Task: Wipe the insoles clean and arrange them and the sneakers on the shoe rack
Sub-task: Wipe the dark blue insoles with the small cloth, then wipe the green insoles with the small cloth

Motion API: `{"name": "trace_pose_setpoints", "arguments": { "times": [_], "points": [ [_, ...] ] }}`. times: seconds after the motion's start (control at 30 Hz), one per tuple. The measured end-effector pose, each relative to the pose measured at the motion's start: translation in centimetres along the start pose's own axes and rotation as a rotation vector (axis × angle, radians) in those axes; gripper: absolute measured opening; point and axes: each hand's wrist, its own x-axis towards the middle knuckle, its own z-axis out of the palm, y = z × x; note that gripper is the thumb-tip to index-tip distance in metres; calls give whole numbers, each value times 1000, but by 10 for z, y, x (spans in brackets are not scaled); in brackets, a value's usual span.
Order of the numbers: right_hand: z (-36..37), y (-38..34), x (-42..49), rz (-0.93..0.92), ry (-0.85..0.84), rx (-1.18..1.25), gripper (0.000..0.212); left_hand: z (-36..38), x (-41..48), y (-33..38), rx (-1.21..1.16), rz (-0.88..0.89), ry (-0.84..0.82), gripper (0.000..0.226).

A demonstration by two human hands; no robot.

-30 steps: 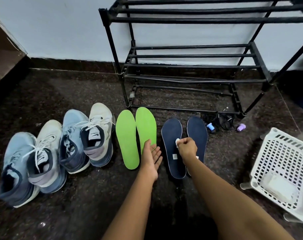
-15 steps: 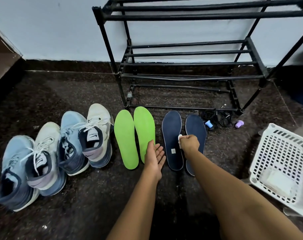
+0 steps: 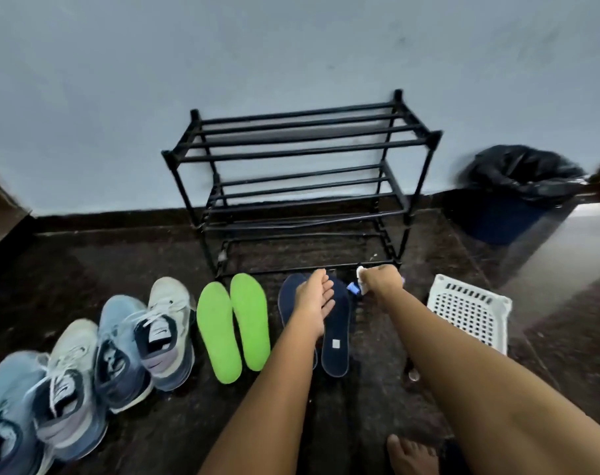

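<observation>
Seen from the head camera, the view has lifted and pulled back. A moment ago the shoe rack (image 3: 291,186) ran off the top of the picture; now all of it shows, with a bin (image 3: 521,186) by the wall to its right.

The right hand (image 3: 381,281) has come off the navy insoles (image 3: 338,334) and swung right, past their toe ends to the rack's front right foot, fingers clenched round a white cloth (image 3: 360,273). The left hand (image 3: 314,299) has left the green insoles (image 3: 235,323) and hangs over the navy pair, palm up, fingers loose, gripping nothing.

I'd judge the wiping of the navy pair paused or finished. Nothing sits on the rack yet — both pairs of insoles and the four sneakers (image 3: 120,341) lie in a row on the floor (image 3: 120,262) along its front edge, so arranging hasn't begun.

The left forearm covers most of one navy insole. The leftmost sneaker is cut by the frame's corner. A small blue thing just beside the cloth is too blurred to name, and whether any insole is clean I cannot tell.
</observation>
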Motion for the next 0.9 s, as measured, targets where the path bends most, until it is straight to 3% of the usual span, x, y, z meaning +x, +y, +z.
{"name": "trace_pose_setpoints", "arguments": {
  "times": [0.27, 0.43, 0.63, 0.73, 0.9],
  "points": [
    [-132, -19, -4, -17, 200, -36, 23, 106, -43, 44, 264, 93, -168, 20],
    [-203, -31, 10, 9, 363, -82, 36, 161, -52, 66, 370, 149, -276, 17],
    [-264, -51, 64, -31, 437, -99, 29, 218, -19, 70, 446, 165, -360, 16],
    [-281, -52, 102, -12, 424, 13, 19, 239, 7, 63, 489, 167, -383, 14],
    [-300, -48, 165, -19, 451, 147, 22, 269, 57, 40, 516, 137, -398, 10]
  ]
}}
